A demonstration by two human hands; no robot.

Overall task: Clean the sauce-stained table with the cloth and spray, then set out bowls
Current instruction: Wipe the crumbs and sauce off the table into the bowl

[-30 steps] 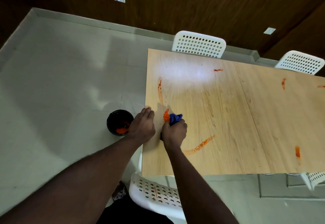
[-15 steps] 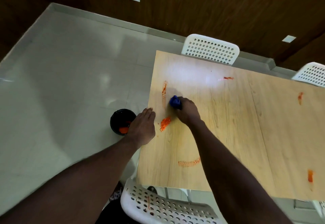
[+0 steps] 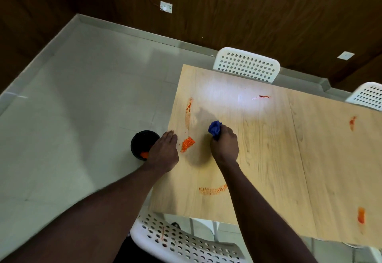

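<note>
Balled blue cloth point(image 3: 215, 129) tight in right hand point(image 3: 225, 149); left hand point(image 3: 164, 153) relaxed on stained table point(image 3: 272, 159).

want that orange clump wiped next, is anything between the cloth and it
Nothing visible. Only bare table lies between the blue cloth, gripped by the right hand, and the orange clump. The left hand rests at the table edge just past the clump, on the side away from the cloth, not in the path.
</note>
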